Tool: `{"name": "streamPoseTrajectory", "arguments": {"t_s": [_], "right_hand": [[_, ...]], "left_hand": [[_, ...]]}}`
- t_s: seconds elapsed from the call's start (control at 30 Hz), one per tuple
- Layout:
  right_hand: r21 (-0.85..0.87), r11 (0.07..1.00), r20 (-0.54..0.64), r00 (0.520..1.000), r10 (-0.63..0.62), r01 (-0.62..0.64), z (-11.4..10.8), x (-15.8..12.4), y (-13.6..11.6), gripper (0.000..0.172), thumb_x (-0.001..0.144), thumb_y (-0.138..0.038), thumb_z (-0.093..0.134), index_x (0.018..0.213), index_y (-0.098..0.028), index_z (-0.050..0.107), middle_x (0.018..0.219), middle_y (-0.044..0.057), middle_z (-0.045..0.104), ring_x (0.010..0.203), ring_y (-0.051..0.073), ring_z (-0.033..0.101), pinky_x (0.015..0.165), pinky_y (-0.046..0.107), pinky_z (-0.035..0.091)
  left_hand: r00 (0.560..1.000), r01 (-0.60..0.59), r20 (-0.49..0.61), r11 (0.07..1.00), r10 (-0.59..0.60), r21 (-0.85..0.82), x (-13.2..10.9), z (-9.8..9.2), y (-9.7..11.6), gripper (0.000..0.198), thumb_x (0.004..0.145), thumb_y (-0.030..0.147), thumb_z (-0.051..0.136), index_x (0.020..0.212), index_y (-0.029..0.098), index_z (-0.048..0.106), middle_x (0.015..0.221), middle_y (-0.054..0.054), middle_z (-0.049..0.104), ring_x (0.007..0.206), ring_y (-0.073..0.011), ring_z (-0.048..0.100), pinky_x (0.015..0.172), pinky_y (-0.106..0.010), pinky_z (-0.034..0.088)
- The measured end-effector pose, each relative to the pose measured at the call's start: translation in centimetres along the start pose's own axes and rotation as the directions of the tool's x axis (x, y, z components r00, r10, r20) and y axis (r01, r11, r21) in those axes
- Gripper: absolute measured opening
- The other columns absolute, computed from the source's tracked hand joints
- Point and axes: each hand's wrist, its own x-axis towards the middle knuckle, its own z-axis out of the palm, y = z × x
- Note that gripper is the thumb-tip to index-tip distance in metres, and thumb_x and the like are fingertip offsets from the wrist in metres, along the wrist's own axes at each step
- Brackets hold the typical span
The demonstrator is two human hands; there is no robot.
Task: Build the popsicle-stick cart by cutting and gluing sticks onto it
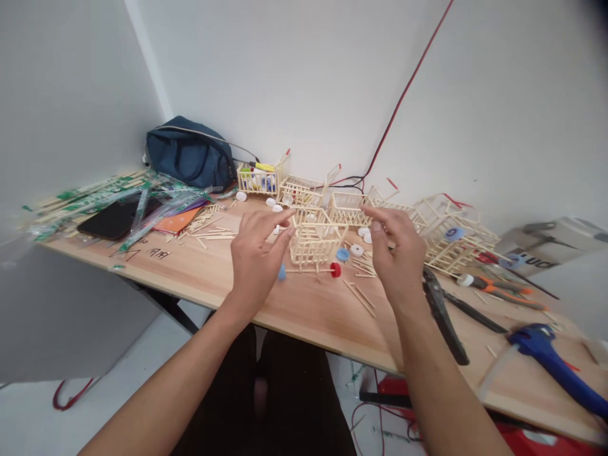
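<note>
My left hand (259, 253) is at the left upper corner of a small cart made of thin wooden sticks (316, 244). Its thumb and index fingertip are a little apart there; whether they touch the cart I cannot tell. The cart stands on the table with a red bottle cap (335, 270) and a blue bottle cap (282, 272) as wheels on a stick axle. My right hand (399, 259) hovers to the right of the cart, thumb and index finger apart, nothing visible between them. A loose blue cap (342, 254) and a white cap (356, 251) lie between cart and right hand.
More stick carts line the wall, one filled with coloured caps (259, 180). Pliers (444, 316) and a blue glue gun (551, 361) lie right. At left are a blue pouch (190, 152), a phone (116, 218) and wrapped sticks (90, 190). Loose sticks (360, 297) lie near the front.
</note>
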Motion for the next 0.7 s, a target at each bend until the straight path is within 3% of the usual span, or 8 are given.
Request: {"name": "streamPoseTrajectory", "arguments": {"t_s": [0.2, 0.47, 0.7], "right_hand": [[0.023, 0.999, 0.02, 0.999, 0.034, -0.034, 0.7, -1.2, 0.4, 0.032, 0.099, -0.027, 0.045, 0.119, -0.021, 0.07, 0.114, 0.011, 0.071, 0.11, 0.024, 0.064, 0.097, 0.044, 0.049], [0.033, 0.999, 0.045, 0.998, 0.034, -0.035, 0.9, -1.7, 0.4, 0.034, 0.1, -0.03, 0.044, 0.121, -0.022, 0.069, 0.119, 0.011, 0.071, 0.114, 0.024, 0.064, 0.1, 0.045, 0.048], [0.016, 1.0, 0.072, 0.997, -0.017, 0.016, 0.7, -1.4, 0.0, 0.035, 0.1, -0.027, 0.044, 0.126, -0.021, 0.067, 0.121, 0.012, 0.069, 0.117, 0.024, 0.061, 0.102, 0.046, 0.046]], "left_hand": [[0.981, -0.193, 0.012, 0.972, 0.193, 0.136, 0.2, 0.3, -0.2, 0.02, 0.093, 0.02, 0.062, 0.109, 0.024, 0.073, 0.099, -0.006, 0.072, 0.095, -0.0204, 0.061, 0.087, -0.037, 0.049], [0.96, -0.277, 0.092, 0.944, 0.264, 0.178, 0.0, 0.7, -0.6, 0.022, 0.095, 0.019, 0.057, 0.105, 0.026, 0.074, 0.101, -0.008, 0.072, 0.093, -0.0207, 0.057, 0.085, -0.038, 0.048], [0.961, -0.275, 0.068, 0.94, 0.267, 0.201, 0.2, 0.7, -0.3, 0.021, 0.095, 0.018, 0.056, 0.107, 0.022, 0.072, 0.102, -0.009, 0.07, 0.095, -0.0217, 0.056, 0.086, -0.037, 0.048]]}}
